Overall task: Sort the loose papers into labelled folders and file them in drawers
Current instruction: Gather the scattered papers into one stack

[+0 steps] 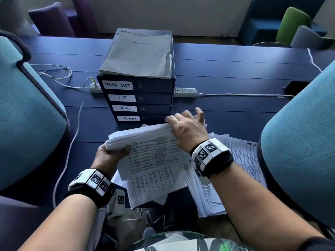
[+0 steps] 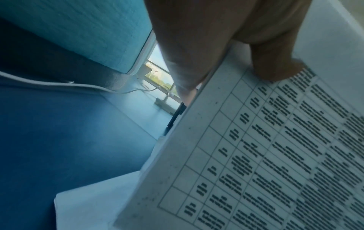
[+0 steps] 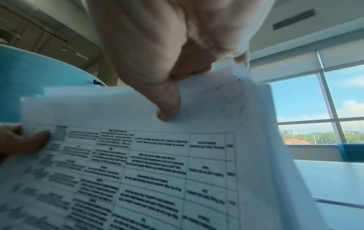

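A drawer unit (image 1: pixel 154 98) stands mid-table, its drawers labelled TASK LIST, I.T, H.R. and ADMIN, all closed. A grey folder (image 1: pixel 137 57) marked TASK LIST lies on top of it. In front of it I hold a stack of printed papers (image 1: pixel 155 147) tilted up off the table. My left hand (image 1: pixel 116 151) grips the stack's left corner, thumb (image 2: pixel 275 62) on the printed table (image 2: pixel 256 155). My right hand (image 1: pixel 184 127) pinches the stack's top edge, thumb (image 3: pixel 169 105) on the facing sheet (image 3: pixel 157 171) and fingers behind. More loose sheets (image 1: pixel 241 160) lie on the table to the right and below.
Teal chair backs stand close on the left (image 1: pixel 27 115) and right (image 1: pixel 304 142). A white power strip (image 1: pixel 184 92) lies behind the drawer unit and a white cable (image 1: pixel 72 138) runs down the left. A black phone (image 1: pixel 297 86) lies at the far right.
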A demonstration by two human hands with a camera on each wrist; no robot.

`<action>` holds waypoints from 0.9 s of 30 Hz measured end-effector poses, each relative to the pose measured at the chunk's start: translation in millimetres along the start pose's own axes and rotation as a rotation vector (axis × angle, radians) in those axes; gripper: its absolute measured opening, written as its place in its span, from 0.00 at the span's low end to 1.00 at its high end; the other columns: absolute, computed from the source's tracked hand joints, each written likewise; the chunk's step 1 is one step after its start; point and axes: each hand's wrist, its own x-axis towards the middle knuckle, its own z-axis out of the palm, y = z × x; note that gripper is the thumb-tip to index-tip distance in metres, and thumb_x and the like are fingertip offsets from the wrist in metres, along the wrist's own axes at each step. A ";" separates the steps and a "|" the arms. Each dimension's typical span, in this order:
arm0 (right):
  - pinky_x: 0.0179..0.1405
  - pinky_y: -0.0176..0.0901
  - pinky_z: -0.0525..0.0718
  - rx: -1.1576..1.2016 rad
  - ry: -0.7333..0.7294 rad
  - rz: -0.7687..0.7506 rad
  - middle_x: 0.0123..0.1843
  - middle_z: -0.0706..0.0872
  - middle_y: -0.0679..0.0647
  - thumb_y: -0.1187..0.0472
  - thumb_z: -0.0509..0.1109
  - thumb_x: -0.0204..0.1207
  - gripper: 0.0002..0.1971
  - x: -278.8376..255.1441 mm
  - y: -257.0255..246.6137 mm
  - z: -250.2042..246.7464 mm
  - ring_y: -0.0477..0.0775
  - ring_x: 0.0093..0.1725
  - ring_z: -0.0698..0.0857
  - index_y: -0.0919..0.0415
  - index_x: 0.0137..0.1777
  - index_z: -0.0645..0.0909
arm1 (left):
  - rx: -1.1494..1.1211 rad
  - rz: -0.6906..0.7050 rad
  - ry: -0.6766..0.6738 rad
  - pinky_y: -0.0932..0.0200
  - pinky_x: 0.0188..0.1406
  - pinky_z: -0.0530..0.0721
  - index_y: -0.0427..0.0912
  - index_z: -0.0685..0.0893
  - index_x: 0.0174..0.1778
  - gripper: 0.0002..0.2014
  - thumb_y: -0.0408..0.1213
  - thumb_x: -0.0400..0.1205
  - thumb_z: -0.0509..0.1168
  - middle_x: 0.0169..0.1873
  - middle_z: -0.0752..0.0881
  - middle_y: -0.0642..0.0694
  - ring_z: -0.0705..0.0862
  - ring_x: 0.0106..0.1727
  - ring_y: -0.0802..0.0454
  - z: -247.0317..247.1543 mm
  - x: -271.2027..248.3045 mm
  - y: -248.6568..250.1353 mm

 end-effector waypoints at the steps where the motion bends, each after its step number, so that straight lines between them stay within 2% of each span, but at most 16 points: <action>1: 0.76 0.69 0.48 -0.016 -0.009 0.032 0.50 0.79 0.42 0.69 0.66 0.70 0.24 -0.6 6.3 -0.8 0.53 0.63 0.75 0.48 0.64 0.73 | 0.016 0.034 0.011 0.39 0.56 0.87 0.46 0.89 0.46 0.22 0.31 0.57 0.85 0.46 0.91 0.40 0.87 0.50 0.40 2.5 -1.0 1.8; 4: 0.76 0.70 0.48 -0.043 0.004 0.043 0.41 0.74 0.43 0.73 0.64 0.68 0.19 -2.7 10.9 -6.5 0.54 0.57 0.78 0.50 0.54 0.78 | 0.339 0.294 0.128 0.54 0.51 0.86 0.50 0.75 0.68 0.35 0.25 0.67 0.79 0.54 0.84 0.47 0.83 0.52 0.50 14.3 -0.8 13.7; 6: 0.75 0.68 0.51 -0.076 0.058 0.014 0.40 0.76 0.45 0.73 0.64 0.65 0.20 -2.5 8.4 -13.4 0.55 0.55 0.79 0.51 0.53 0.80 | 0.670 0.588 0.227 0.46 0.60 0.81 0.50 0.67 0.76 0.44 0.28 0.67 0.79 0.61 0.78 0.45 0.79 0.57 0.49 19.5 5.2 20.9; 7: 0.75 0.68 0.53 -0.100 0.093 -0.005 0.40 0.78 0.46 0.73 0.65 0.64 0.19 -2.0 7.6 -17.3 0.56 0.54 0.80 0.52 0.52 0.81 | 0.818 0.722 0.249 0.39 0.65 0.77 0.49 0.67 0.77 0.44 0.30 0.66 0.80 0.63 0.77 0.44 0.77 0.62 0.46 21.9 8.0 23.8; 8: 0.73 0.69 0.56 -0.120 0.140 -0.033 0.40 0.79 0.47 0.72 0.67 0.63 0.18 -1.5 7.1 -21.6 0.57 0.52 0.81 0.53 0.49 0.82 | 0.958 0.807 0.249 0.32 0.71 0.70 0.50 0.70 0.75 0.42 0.31 0.65 0.79 0.64 0.77 0.45 0.75 0.66 0.43 25.1 9.7 27.4; 10: 0.71 0.71 0.63 -0.158 0.253 -0.096 0.36 0.80 0.47 0.72 0.70 0.60 0.14 0.2 5.7 -30.1 0.58 0.46 0.82 0.54 0.43 0.84 | 1.199 0.850 0.192 0.23 0.76 0.50 0.54 0.79 0.68 0.32 0.36 0.67 0.79 0.62 0.82 0.49 0.73 0.71 0.43 36.5 9.0 35.8; 12: 0.70 0.73 0.65 -0.192 0.321 -0.154 0.33 0.79 0.47 0.71 0.72 0.58 0.11 1.0 1.4 -38.0 0.58 0.43 0.83 0.54 0.37 0.83 | 1.367 0.903 0.134 0.26 0.75 0.37 0.57 0.85 0.59 0.18 0.43 0.73 0.75 0.55 0.88 0.55 0.76 0.71 0.45 53.5 2.9 46.3; 13: 0.71 0.73 0.64 -0.206 0.340 -0.181 0.32 0.79 0.47 0.70 0.71 0.59 0.10 1.5 -1.3 -41.2 0.57 0.44 0.83 0.53 0.36 0.83 | 1.408 0.931 0.103 0.30 0.77 0.40 0.57 0.86 0.56 0.13 0.46 0.76 0.73 0.50 0.89 0.56 0.81 0.66 0.46 61.2 -1.0 50.8; 14: 0.71 0.74 0.62 -0.220 0.359 -0.203 0.33 0.80 0.47 0.69 0.71 0.60 0.10 1.3 -3.0 -44.4 0.57 0.45 0.83 0.53 0.37 0.83 | 1.416 0.939 0.066 0.34 0.77 0.51 0.56 0.87 0.54 0.09 0.46 0.78 0.71 0.46 0.90 0.55 0.85 0.59 0.47 69.1 -5.9 55.6; 15: 0.72 0.75 0.60 -0.228 0.384 -0.215 0.34 0.81 0.47 0.68 0.70 0.61 0.09 0.9 -2.8 -46.5 0.57 0.47 0.83 0.53 0.38 0.83 | 1.401 0.918 0.029 0.41 0.71 0.66 0.55 0.87 0.53 0.07 0.45 0.80 0.69 0.44 0.90 0.54 0.88 0.52 0.45 75.9 -11.2 60.5; 16: 0.73 0.77 0.58 -0.228 0.419 -0.217 0.37 0.82 0.46 0.68 0.68 0.63 0.10 0.5 -0.5 -47.6 0.58 0.50 0.82 0.53 0.41 0.84 | 1.375 0.887 0.000 0.48 0.59 0.76 0.54 0.87 0.54 0.07 0.44 0.82 0.67 0.43 0.90 0.52 0.88 0.47 0.44 80.8 -15.7 65.5; 17: 0.73 0.79 0.56 -0.213 0.460 -0.208 0.40 0.83 0.46 0.67 0.65 0.65 0.12 -0.3 3.4 -48.1 0.58 0.53 0.82 0.54 0.44 0.84 | 1.347 0.865 -0.012 0.52 0.48 0.79 0.54 0.87 0.55 0.08 0.43 0.82 0.67 0.43 0.90 0.51 0.88 0.45 0.43 84.3 -19.0 70.2; 18: 0.73 0.80 0.55 -0.181 0.505 -0.194 0.44 0.84 0.47 0.66 0.63 0.67 0.14 -1.8 8.3 -48.3 0.57 0.58 0.80 0.54 0.48 0.85 | 1.323 0.856 -0.006 0.54 0.43 0.78 0.55 0.87 0.56 0.09 0.43 0.82 0.67 0.43 0.90 0.50 0.87 0.45 0.43 85.8 -20.4 74.0; 20: 0.75 0.78 0.52 -0.104 0.592 -0.149 0.57 0.84 0.49 0.67 0.63 0.68 0.21 -6.9 20.0 -44.9 0.56 0.68 0.73 0.53 0.59 0.84 | 1.283 0.819 0.021 0.55 0.43 0.77 0.57 0.87 0.56 0.09 0.44 0.82 0.67 0.43 0.90 0.51 0.86 0.46 0.43 85.8 -20.0 79.9; 23: 0.78 0.70 0.53 -0.039 0.680 -0.058 0.70 0.79 0.52 0.72 0.70 0.68 0.31 -16.5 36.3 -31.9 0.57 0.75 0.67 0.50 0.72 0.77 | 1.192 0.606 0.023 0.55 0.43 0.80 0.58 0.87 0.52 0.06 0.44 0.81 0.67 0.37 0.87 0.54 0.84 0.43 0.45 79.2 -11.2 78.0; 27: 0.74 0.66 0.65 0.104 0.672 0.020 0.72 0.77 0.57 0.67 0.62 0.73 0.27 -32.7 54.1 3.8 0.61 0.73 0.72 0.55 0.73 0.75 | 0.869 0.319 0.028 0.48 0.44 0.89 0.52 0.87 0.46 0.04 0.39 0.77 0.71 0.36 0.90 0.52 0.88 0.41 0.45 68.4 4.2 53.1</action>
